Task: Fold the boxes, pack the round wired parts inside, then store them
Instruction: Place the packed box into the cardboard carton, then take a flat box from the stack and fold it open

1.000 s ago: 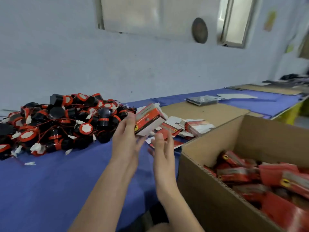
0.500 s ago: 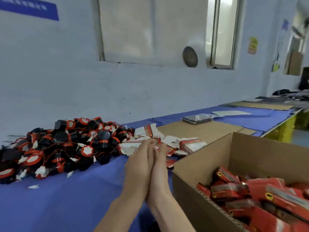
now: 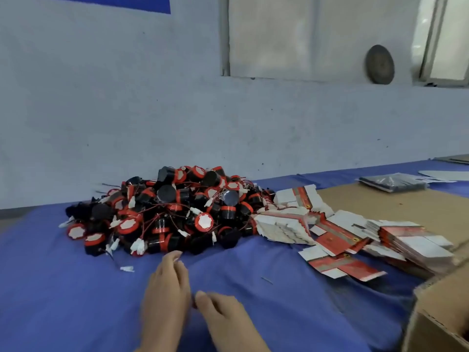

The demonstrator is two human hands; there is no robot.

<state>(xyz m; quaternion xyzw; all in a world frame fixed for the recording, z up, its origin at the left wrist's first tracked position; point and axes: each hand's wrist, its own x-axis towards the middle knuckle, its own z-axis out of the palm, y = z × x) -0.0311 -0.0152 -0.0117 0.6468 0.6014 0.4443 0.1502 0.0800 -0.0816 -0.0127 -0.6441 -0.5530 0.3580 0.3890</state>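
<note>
While the round parts (image 3: 172,212) lie heaped at twelve o'clock on the surface (image 3: 63,288), with flat boxes (image 3: 330,232) at two, the left hand (image 3: 166,293) and right hand (image 3: 223,318) are seen with open, empty grips. One box is best pinched singly.

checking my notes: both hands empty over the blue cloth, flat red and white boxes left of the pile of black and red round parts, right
One thing is off: the head view shows the flat red and white cardboard boxes lying right of the pile of black and red round wired parts, not left. The left hand and right hand are empty over the blue cloth.
</note>
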